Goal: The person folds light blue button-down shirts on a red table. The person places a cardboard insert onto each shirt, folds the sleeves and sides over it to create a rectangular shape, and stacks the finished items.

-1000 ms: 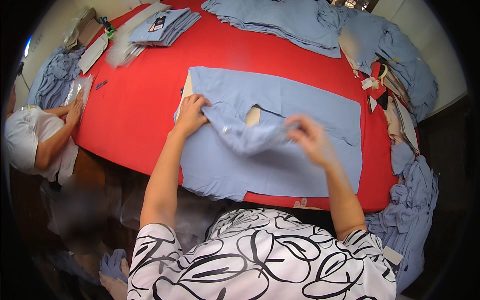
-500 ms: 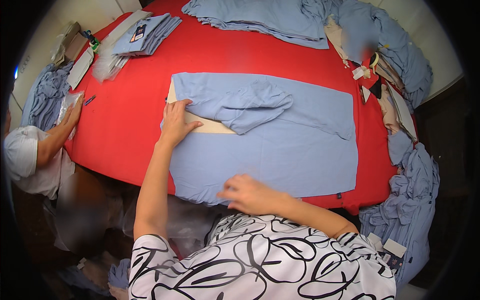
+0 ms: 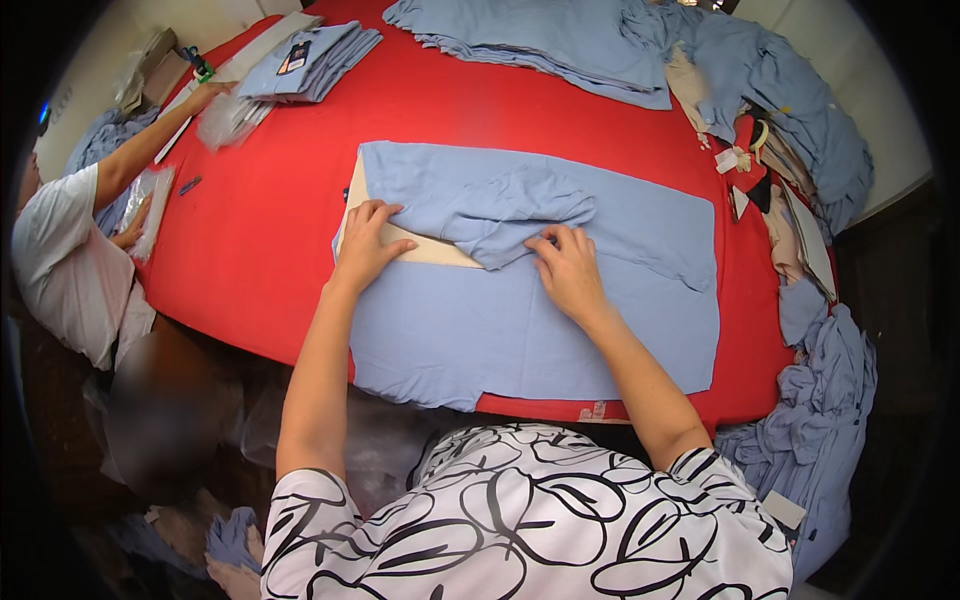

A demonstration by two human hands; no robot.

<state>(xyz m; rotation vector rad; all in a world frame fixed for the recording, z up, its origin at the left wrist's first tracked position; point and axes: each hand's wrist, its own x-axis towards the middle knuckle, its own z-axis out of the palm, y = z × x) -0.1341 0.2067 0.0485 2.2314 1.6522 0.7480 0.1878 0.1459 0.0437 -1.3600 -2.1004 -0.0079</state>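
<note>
A light blue garment [image 3: 530, 325] lies spread on the table, its upper part folded over, with a loose, rumpled sleeve-like piece [image 3: 530, 205] on top. Between the layers a cream board [image 3: 435, 252] shows as a narrow wedge, and also along the left edge. My left hand [image 3: 368, 245] rests on the left end of the garment and board, fingers down on the cloth and thumb stretched out apart. At the lower edge of the rumpled piece, the fingertips of my right hand [image 3: 572, 272] are closed on its cloth.
A red-covered table [image 3: 260, 235] carries folded packed garments [image 3: 318, 65] at the far left and a flat blue stack [image 3: 540, 45] at the back. More blue garments [image 3: 810, 420] hang at the right edge. A co-worker's arm [image 3: 150, 150] reaches over clear plastic bags [image 3: 150, 210] at left.
My right hand has moved up and forward from the garment's near edge to the rumpled piece. My left hand stays on the left end. The co-worker's arm has reached toward the packed garments.
</note>
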